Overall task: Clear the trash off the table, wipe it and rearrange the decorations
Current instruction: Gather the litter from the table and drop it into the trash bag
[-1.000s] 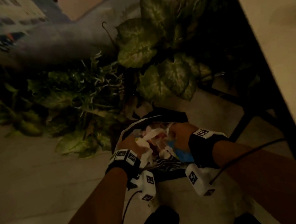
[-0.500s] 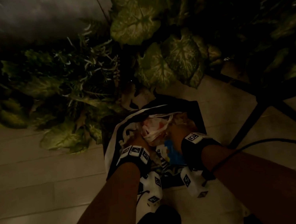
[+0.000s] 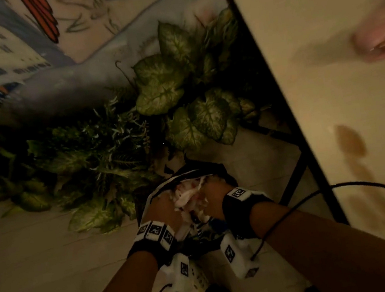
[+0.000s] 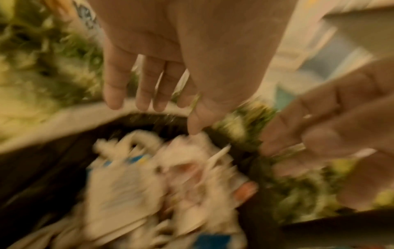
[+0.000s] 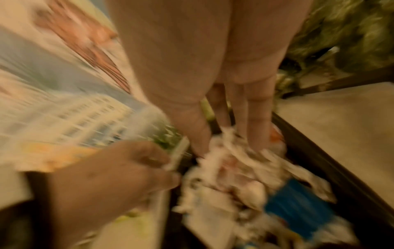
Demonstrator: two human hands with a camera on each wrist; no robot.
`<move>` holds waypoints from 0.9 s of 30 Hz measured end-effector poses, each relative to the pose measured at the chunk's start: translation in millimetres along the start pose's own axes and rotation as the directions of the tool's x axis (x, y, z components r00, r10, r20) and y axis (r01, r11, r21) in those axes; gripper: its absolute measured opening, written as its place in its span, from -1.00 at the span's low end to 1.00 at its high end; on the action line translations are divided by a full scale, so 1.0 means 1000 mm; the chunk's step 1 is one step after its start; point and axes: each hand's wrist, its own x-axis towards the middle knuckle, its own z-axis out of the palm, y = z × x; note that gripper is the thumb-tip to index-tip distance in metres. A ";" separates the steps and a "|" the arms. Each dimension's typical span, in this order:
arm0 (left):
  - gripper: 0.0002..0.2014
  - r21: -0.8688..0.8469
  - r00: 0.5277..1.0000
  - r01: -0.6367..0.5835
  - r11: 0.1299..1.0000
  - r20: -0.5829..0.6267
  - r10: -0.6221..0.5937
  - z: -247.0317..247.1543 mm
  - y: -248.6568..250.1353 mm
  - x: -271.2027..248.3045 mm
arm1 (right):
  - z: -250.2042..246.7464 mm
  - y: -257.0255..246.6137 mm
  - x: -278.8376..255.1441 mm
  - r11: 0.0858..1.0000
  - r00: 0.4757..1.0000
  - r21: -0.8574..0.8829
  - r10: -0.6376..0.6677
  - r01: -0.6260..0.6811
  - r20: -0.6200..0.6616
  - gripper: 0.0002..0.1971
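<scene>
Both hands are down in the trash bag, a dark bag with a pale patterned rim that stands on the floor just beside the counter leg, with leafy plants right behind it. The step in hand looks like the first one: trash cleared off the counter is being pushed down into the bag.

The left hand hangs over the bag's far rim with its fingers straight and a little spread, holding nothing; its thumb tip just reaches the crumpled white paper. The right hand is also opened out, its straight fingers pressing into the top of the paper wad, which fills the bag's mouth along with something blue. The wrist views are blurred, so finer contact is hard to read.

On the counter, above and beside the bag, brownish smears show on the pale top, and a blurred pinkish thing lies farther along it; what it is I cannot tell.

The trash part seems nearly done. The next move probably calls for lifting both hands clear of the bag without dragging paper out, then finding a cloth for those smears; none is in view.
</scene>
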 end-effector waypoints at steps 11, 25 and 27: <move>-0.85 0.000 0.860 -0.370 0.929 -0.379 0.342 -0.124 0.204 -0.096 | -0.170 0.041 -0.208 0.893 0.916 -0.319 -0.375 0.317 -0.142 -0.75; -0.43 0.065 0.812 -0.583 0.810 0.005 0.584 0.013 0.455 -0.162 | -0.211 0.354 -0.378 0.962 0.920 -0.211 0.080 -0.171 -0.382 -0.65; -0.27 0.127 0.812 -0.581 0.804 0.027 0.582 0.035 0.480 -0.160 | -0.198 0.370 -0.386 0.975 0.934 -0.173 0.069 -0.138 -0.351 -0.55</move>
